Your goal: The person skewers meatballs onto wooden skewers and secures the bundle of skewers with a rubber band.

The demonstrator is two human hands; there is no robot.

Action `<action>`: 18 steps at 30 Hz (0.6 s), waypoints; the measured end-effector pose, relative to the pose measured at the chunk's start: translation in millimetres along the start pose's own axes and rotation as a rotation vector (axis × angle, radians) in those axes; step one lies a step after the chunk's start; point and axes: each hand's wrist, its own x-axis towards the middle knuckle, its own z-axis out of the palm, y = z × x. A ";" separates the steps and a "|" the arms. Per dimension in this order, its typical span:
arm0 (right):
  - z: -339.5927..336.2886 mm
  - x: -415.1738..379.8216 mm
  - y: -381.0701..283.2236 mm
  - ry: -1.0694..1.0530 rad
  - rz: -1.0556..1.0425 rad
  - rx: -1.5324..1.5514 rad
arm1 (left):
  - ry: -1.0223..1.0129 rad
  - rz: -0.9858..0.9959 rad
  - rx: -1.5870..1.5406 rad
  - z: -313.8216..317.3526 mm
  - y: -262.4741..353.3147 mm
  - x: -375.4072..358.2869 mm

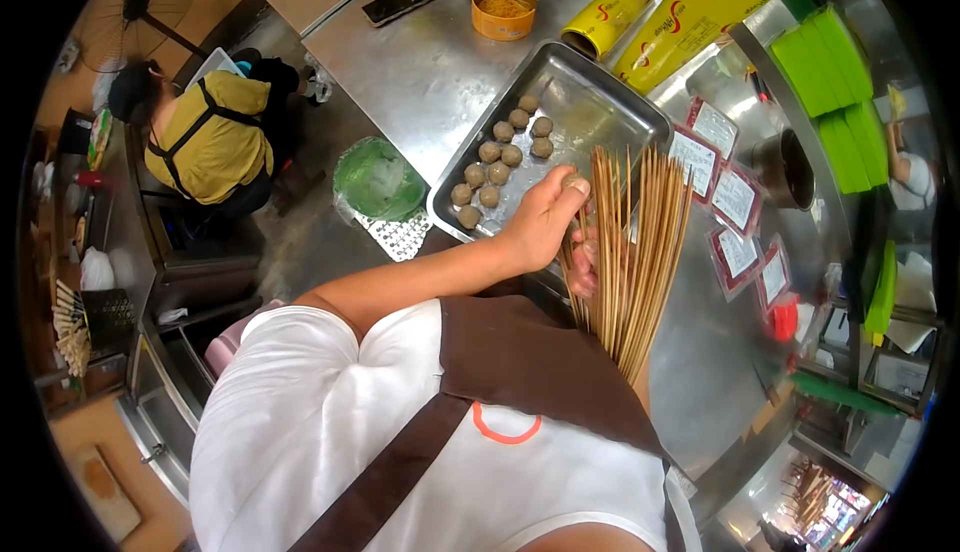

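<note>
My left hand (540, 220) reaches over the near edge of a metal tray (600, 102) and pinches a brown meatball (573, 184) at its fingertips. Just beneath it, my right hand (583, 264) is shut on a thick bundle of wooden skewers (632, 252) that fans upward; only its fingers show behind the sticks. The meatball sits right against the skewer tips. Several more meatballs (495, 157) lie in a loose line on the tray's left side. My white shirt and brown apron fill the bottom of the view.
The steel counter (430, 72) also holds an orange bowl (504, 9), a phone (401, 1), yellow film rolls (612, 12), sealed red-edged packets (735, 202) and a dark pot (785, 167). A green-lined bin (378, 180) stands on the floor. A person in a yellow shirt (210, 137) crouches at left.
</note>
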 end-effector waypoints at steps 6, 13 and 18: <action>26.6 -4.2 -5.5 0.169 -0.060 -0.147 | -0.052 0.045 0.135 -1.1 -15.1 -4.3; 16.9 -3.3 1.1 0.180 -0.144 -0.112 | -0.042 0.108 0.296 -3.1 -2.2 -9.5; 22.2 -2.5 -2.7 0.167 -0.133 -0.084 | -0.079 0.124 0.325 -2.9 -1.4 -11.9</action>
